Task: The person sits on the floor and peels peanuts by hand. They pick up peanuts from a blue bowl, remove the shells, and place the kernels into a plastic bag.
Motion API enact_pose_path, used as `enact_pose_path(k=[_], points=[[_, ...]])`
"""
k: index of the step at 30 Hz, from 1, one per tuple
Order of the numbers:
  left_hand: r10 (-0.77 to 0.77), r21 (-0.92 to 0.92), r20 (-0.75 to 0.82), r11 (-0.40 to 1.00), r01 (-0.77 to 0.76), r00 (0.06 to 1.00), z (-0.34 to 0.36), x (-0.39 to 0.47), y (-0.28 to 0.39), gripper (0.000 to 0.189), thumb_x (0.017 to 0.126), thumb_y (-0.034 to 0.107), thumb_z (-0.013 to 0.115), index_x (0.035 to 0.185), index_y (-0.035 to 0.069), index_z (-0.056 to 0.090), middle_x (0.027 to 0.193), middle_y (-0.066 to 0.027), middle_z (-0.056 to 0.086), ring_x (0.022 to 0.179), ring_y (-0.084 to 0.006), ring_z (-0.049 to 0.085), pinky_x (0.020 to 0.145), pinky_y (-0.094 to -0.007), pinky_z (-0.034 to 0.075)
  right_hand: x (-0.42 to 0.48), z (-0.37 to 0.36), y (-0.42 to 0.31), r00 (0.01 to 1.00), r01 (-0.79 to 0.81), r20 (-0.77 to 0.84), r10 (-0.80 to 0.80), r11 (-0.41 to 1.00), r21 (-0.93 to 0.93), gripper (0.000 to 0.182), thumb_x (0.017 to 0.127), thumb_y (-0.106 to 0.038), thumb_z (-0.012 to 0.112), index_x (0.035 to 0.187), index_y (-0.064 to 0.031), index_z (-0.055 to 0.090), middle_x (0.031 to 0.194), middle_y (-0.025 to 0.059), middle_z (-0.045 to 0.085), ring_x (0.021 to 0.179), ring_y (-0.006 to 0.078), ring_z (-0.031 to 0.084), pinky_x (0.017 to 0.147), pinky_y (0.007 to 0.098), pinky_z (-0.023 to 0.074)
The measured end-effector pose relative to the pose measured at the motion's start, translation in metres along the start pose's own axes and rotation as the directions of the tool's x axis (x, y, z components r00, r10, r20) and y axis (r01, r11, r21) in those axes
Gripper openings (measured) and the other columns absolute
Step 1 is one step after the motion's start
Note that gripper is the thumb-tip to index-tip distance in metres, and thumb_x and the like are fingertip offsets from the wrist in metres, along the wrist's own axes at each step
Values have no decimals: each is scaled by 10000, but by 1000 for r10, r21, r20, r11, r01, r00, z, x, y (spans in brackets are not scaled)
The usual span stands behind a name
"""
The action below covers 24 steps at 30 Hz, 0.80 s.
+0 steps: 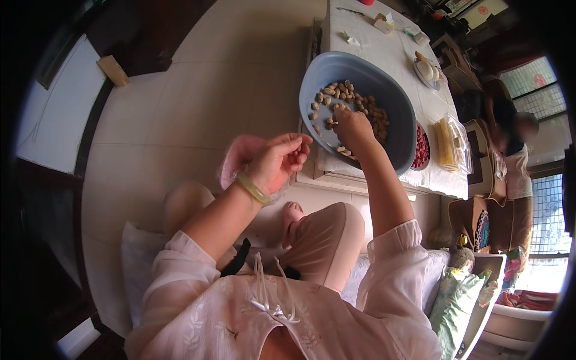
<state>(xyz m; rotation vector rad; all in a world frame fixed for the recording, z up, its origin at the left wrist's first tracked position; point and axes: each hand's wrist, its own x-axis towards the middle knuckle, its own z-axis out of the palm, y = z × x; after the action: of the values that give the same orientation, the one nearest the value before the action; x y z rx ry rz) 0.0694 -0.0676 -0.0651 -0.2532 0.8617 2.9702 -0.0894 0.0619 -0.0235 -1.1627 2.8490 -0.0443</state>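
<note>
Unshelled peanuts point(378, 117) lie in a large blue-grey plastic basin point(400, 148) at the near corner of a cloth-covered table. My right hand point(353, 128) reaches down into the basin, its fingertips among the peanuts; whether it grips one is hidden. Left of the basin, my left hand point(283, 157) is raised with curled fingers, a pale green bangle point(253, 188) on its wrist; what its fingers hold, if anything, cannot be made out. Below and behind that hand is a pink container point(234, 157), partly hidden. Red shelled peanuts point(420, 148) fill a bowl just right of the basin.
On the white tablecloth point(373, 42) are a clear plastic food box point(454, 144), a plate point(427, 74) with food, a tissue box point(384, 23) and crumpled tissue point(351, 39). Another person point(510, 121) is at the far right, near chairs. A green cushion point(456, 306) lies at lower right.
</note>
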Motion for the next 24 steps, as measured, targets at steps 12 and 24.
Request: enact_pose_path(k=[12, 24], points=[[194, 46, -28, 980, -193, 981, -10, -25, 28, 249, 898, 218, 527, 1017, 7, 584, 786, -6, 545, 652, -64, 476, 547, -201, 364, -49, -26, -92, 992, 94, -121, 32, 446, 890, 162, 800, -18, 584, 951, 39, 571, 739, 98, 629, 651, 138, 588, 603, 257, 475], [264, 341, -40, 910, -235, 964, -50, -24, 18, 313, 871, 171, 595, 1121, -15, 562, 775, 48, 537, 583, -7, 387, 502, -152, 311, -35, 53, -120, 993, 105, -115, 37, 202, 974, 135, 831, -1, 542, 961, 27, 568, 736, 19, 561, 654, 60, 491, 578, 204, 424]])
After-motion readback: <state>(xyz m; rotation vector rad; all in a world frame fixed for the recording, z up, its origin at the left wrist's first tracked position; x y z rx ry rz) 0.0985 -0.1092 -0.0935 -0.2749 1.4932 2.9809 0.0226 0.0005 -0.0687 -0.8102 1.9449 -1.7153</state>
